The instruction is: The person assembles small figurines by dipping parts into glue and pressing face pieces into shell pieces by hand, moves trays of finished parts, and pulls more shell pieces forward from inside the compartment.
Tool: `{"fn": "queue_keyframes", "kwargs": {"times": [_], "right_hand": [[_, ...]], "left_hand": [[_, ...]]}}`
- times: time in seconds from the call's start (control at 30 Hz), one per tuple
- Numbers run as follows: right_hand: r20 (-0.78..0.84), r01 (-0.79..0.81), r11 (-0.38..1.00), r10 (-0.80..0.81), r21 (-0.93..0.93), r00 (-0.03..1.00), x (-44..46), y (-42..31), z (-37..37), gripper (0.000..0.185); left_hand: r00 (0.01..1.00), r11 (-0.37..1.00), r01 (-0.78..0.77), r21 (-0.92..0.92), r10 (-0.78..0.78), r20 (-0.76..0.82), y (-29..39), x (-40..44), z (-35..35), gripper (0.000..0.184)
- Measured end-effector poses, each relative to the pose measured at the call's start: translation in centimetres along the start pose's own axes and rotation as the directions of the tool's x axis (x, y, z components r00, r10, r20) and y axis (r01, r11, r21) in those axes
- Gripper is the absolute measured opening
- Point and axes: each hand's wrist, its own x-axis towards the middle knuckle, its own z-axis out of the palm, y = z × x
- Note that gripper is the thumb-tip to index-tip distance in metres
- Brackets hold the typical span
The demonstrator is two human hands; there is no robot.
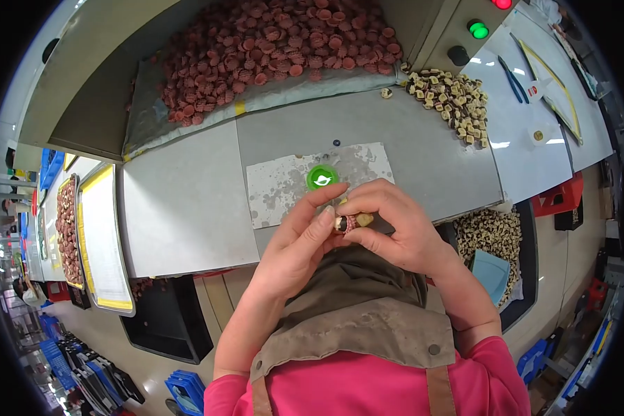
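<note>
Left hand (291, 251) and right hand (403, 232) pinch knobbly pink piece (350, 223) between them; long axis roughly crosswise, cream end leftward.

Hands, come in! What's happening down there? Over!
Right hand pinching small, bumpy pink piece with cream and dark parts. Left hand at its cream end. Bright green round dish just beyond hands; nothing visibly blocking them.
</note>
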Motion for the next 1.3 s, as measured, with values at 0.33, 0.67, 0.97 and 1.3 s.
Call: {"fn": "queue_keyframes", "kwargs": {"times": [0.33, 0.67, 0.97, 1.3], "right_hand": [[0.026, -0.064, 0.983, 0.060, 0.174, 0.998, -0.1, 0.6, -0.2, 0.025], [0.000, -0.051, 0.976, 0.052, 0.212, 0.999, -0.3, 1.2, -0.3, 0.022], [-0.009, -0.041, 0.997, 0.041, -0.068, 0.999, -0.6, 0.4, -2.0, 0.025], [-0.284, -0.078, 0.836, -0.096, -0.544, 0.954, 5.5, 5.8, -8.8, 0.023]], "left_hand": [[0.998, 0.996, 0.052, 0.070, -0.050, -0.028, 0.2, 0.0, 0.3, 0.053], [0.998, 0.991, 0.048, 0.122, -0.043, -0.050, -0.1, 0.1, 0.3, 0.049], [0.927, 0.832, -0.108, 0.544, 0.282, -0.247, 2.1, -3.0, -2.3, 0.026], [0.504, -0.331, 0.376, 0.866, 0.857, 0.109, 9.7, -2.5, -16.2, 0.039]]}}
